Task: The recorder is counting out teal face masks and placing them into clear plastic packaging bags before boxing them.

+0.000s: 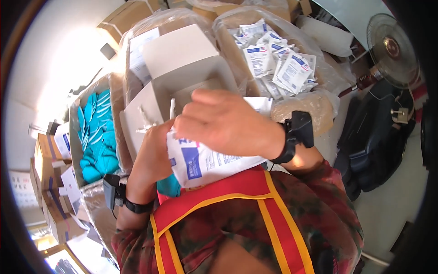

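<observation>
A white packet (205,163) slants mid-frame, its upper-left end at the left hand (158,144) and curled right hand (221,119), apparently for steadiness. Fingertips are hidden, so I cannot tell how closed either grip is.

The open box (180,52) is matt, smooth cardboard, pale on the outside and greyer within. Glossy, wrinkled clear plastic film (326,68) lines the far right carton. The packets (296,71) there look smooth and slightly shiny, either coated paper or plastic; the near packet (191,162) has the same finish, faintly creased. On the left, the teal pieces (98,157) look matt and soft, like cloth. Crinkled plastic (98,205) shines near left. The harness (210,196) is matt woven cloth over a soft cloth shirt (328,210). The wrist units (301,123) look like dark, hard plastic. The fan's guard (391,68) appears to be thin wire.
</observation>
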Motion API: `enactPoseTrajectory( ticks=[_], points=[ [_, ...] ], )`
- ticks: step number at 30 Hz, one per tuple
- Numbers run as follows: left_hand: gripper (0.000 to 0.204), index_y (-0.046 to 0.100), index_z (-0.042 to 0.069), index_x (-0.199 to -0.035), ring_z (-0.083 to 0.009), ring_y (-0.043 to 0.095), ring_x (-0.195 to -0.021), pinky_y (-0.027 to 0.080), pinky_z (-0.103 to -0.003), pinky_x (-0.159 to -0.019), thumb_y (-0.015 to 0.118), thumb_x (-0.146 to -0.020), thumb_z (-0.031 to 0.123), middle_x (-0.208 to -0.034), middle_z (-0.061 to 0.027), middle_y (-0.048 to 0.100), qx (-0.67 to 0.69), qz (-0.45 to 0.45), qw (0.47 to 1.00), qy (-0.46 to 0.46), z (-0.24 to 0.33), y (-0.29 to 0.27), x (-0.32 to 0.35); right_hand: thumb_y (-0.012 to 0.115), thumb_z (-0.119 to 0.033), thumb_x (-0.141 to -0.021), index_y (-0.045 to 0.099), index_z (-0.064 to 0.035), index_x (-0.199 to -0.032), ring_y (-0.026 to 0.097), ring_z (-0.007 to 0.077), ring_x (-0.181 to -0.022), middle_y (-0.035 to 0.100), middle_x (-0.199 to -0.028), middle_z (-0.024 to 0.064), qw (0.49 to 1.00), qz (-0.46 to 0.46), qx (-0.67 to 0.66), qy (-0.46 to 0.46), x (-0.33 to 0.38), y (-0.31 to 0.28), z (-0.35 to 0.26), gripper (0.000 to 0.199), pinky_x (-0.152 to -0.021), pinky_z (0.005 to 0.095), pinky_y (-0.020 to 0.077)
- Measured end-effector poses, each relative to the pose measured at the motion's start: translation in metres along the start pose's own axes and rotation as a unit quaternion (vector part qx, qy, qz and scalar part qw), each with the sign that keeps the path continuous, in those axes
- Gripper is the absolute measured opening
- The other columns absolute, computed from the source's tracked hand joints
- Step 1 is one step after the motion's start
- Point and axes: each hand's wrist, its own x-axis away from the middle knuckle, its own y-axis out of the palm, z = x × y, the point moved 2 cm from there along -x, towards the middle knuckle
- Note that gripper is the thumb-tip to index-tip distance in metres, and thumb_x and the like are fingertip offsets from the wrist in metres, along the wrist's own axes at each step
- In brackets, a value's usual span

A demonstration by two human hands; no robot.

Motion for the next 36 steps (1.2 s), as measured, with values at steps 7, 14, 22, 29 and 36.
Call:
enactPoseTrajectory(
  ticks=[7,14,22,29,36],
  points=[
    [0.027,0.068,-0.002,-0.093,-0.0108,0.060,-0.075,0.047,-0.024,-0.068,0.069,-0.066,-0.003,-0.080,-0.0038,0.062,0.106,0.127,0.986,-0.039,0.001,-0.008,0.006,0.065,-0.019,-0.082,0.059,-0.0057,-0.093,0.056,0.0272,-0.082,0.058,-0.082,0.0068,0.991,-0.031,-0.057,0.113,0.024,-0.017,0.021,0.019,-0.071,0.0380,0.0469],
    [0.020,0.067,-0.001,-0.088,-0.0110,0.058,-0.072,0.045,-0.024,-0.063,0.064,-0.069,-0.004,-0.079,-0.0039,0.062,-0.021,0.107,0.994,-0.006,-0.005,-0.020,0.016,0.064,-0.015,-0.089,0.064,-0.0018,-0.091,0.060,0.0181,-0.068,0.062,-0.076,0.0065,0.948,-0.067,-0.179,0.255,0.091,-0.050,0.039,0.014,-0.063,0.0303,0.0456],
    [0.028,0.068,-0.003,-0.101,-0.0070,0.062,-0.077,0.050,-0.021,-0.070,0.065,-0.074,-0.006,-0.087,-0.0019,0.068,0.159,0.187,0.966,-0.086,-0.031,-0.038,0.008,0.062,-0.013,-0.092,0.064,-0.0021,-0.091,0.052,0.0023,-0.069,0.061,-0.078,-0.0026,0.797,0.114,-0.244,0.540,0.183,-0.083,0.118,0.011,-0.060,0.0200,0.0423],
    [0.023,0.068,-0.001,-0.099,-0.0002,0.050,-0.064,0.040,-0.017,-0.057,0.065,-0.077,-0.003,-0.078,0.0037,0.065,0.142,0.206,0.961,-0.122,-0.038,-0.024,-0.021,0.065,-0.009,-0.089,0.065,-0.0016,-0.095,0.065,0.0124,-0.088,0.067,-0.103,0.0060,0.725,0.358,-0.454,0.375,0.139,-0.095,0.117,0.010,-0.079,0.0265,0.0535],
    [0.025,0.067,-0.003,-0.100,-0.0018,0.053,-0.070,0.042,-0.017,-0.062,0.063,-0.076,-0.008,-0.080,0.0031,0.063,0.106,0.116,0.982,-0.106,-0.025,-0.004,-0.028,0.067,-0.005,-0.084,0.067,0.0006,-0.090,0.062,0.0152,-0.084,0.068,-0.094,0.0062,0.900,-0.003,-0.338,0.277,0.091,-0.028,0.087,0.008,-0.074,0.0268,0.0479]
  ],
)
